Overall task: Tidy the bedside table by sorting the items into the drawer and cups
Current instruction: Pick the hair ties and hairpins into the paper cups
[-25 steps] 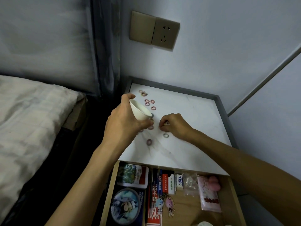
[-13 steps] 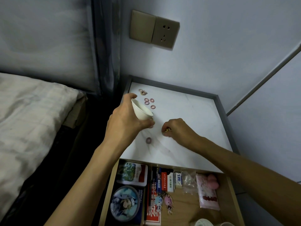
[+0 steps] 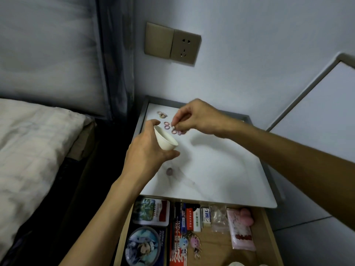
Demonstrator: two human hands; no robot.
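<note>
We are holding the small white cup [image 3: 166,140] in our left hand [image 3: 148,154], fingers and thumb wrapped round its side. It is tipped with its mouth toward the far left of the bedside table [image 3: 221,169] and lifted off the marble top. A second ago our right hand [image 3: 197,119] was working the middle of the tabletop among several scattered rings. Now it is reaching to the back-left corner, and that middle patch is showing only one lone ring [image 3: 169,171] below the cup. The fingertips [image 3: 173,126] are drawing together into a narrow pinch right over the far rings [image 3: 166,126], just beside the cup's rim. We cannot tell whether a ring is already caught between them or whether they are only touching down. We are reading this as the middle batch having gone into the cup and the sorting moving on to the last cluster. That leaves this group, the pair just behind it and the stray one. The drawer [image 3: 215,246] is standing open beneath, already holding packets and cards.
</note>
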